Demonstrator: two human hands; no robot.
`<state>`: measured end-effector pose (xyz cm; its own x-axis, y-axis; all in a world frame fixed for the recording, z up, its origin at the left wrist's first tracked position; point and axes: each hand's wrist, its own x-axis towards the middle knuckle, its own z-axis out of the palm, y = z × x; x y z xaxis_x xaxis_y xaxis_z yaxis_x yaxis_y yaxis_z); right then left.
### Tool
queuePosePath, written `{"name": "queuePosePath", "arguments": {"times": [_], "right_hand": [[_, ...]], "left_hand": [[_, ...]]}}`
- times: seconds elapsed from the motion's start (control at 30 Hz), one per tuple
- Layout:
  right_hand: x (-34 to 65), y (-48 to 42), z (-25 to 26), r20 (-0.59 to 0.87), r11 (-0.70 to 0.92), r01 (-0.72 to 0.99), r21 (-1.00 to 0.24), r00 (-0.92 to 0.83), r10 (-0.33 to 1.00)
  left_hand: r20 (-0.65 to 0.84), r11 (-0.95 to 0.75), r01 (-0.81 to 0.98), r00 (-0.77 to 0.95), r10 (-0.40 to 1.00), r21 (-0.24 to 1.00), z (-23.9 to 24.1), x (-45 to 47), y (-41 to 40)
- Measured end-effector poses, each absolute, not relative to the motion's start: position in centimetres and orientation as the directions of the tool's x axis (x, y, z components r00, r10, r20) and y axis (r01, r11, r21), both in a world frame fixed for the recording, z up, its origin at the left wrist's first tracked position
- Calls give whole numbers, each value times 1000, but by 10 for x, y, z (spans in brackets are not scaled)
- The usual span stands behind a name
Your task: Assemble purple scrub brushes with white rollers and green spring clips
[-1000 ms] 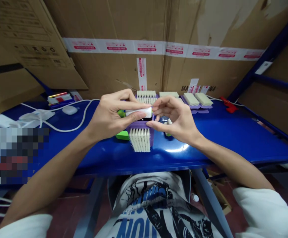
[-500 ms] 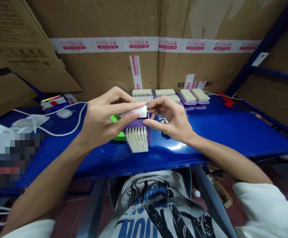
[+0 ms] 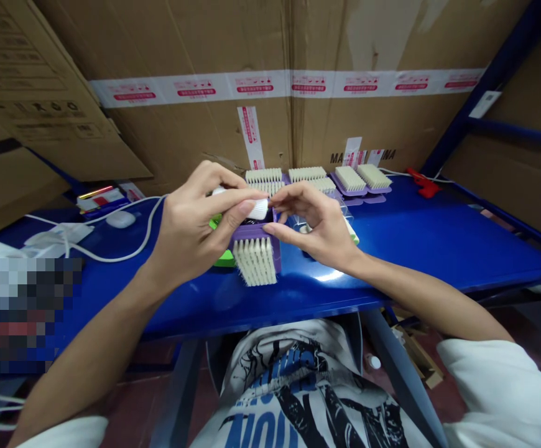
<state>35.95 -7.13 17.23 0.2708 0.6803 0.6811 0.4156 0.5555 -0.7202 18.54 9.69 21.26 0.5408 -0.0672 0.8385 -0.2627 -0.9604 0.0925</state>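
Observation:
My left hand (image 3: 200,218) is closed, with thumb and fingertips pinching a white ribbed cylinder (image 3: 258,208). This piece tilts over a purple plastic part (image 3: 252,233), whose cream bristle brush (image 3: 255,264) faces me. At the right edge of the purple part, my right hand (image 3: 319,218) curls, its thumb and fingertips closed in on that edge. What lies between the right fingertips, if anything, is hidden. A bright green piece (image 3: 225,259) shows behind my left fingers. Clear plastic (image 3: 349,213) partly shows behind my right hand.
Several purple-backed bristle brushes (image 3: 351,178) line the back of the blue table (image 3: 420,233), against a large cardboard box (image 3: 196,37). A red tool (image 3: 423,184) lies at back right. White cables (image 3: 147,230) and a white mouse (image 3: 120,219) are at left.
The white cylinder has shifted slightly left and tilted in my left fingers. A small green tip at its right end is no longer visible. My right hand stays at the purple part's edge.

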Motion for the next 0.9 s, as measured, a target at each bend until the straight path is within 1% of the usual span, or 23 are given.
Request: {"name": "queuePosePath", "arguments": {"times": [0.17, 0.33, 0.4, 0.53, 0.63, 0.73, 0.8, 0.83, 0.9], "right_hand": [[362, -71, 171, 663, 544, 397, -739, 288, 691], [360, -70, 170, 683, 573, 386, -723, 277, 675], [360, -70, 170, 702, 597, 380, -707, 269, 660], [361, -67, 165, 748, 642, 397, -656, 231, 622], [361, -67, 162, 800, 639, 511, -575, 188, 570], [362, -70, 165, 855, 592, 693, -413, 71, 513], [363, -74, 169, 870, 564, 760, -323, 5, 493], [364, -75, 171, 876, 557, 773, -306, -2, 483], [367, -78, 176, 880, 539, 778, -323, 37, 473]], "left_hand": [[853, -958, -266, 520, -49, 107, 209, 189, 98], [856, -936, -332, 512, -76, 116, 205, 193, 94], [855, -935, -324, 517, -49, 142, 205, 194, 92], [843, -934, -270, 535, 58, 235, 206, 191, 91], [837, -895, -304, 533, 124, 326, 204, 189, 91], [846, -874, -326, 510, 158, 360, 197, 191, 92], [846, -848, -359, 503, 176, 390, 191, 193, 92], [837, -819, -386, 512, 191, 424, 187, 195, 91], [806, -735, -444, 544, 234, 513, 180, 199, 90]]}}
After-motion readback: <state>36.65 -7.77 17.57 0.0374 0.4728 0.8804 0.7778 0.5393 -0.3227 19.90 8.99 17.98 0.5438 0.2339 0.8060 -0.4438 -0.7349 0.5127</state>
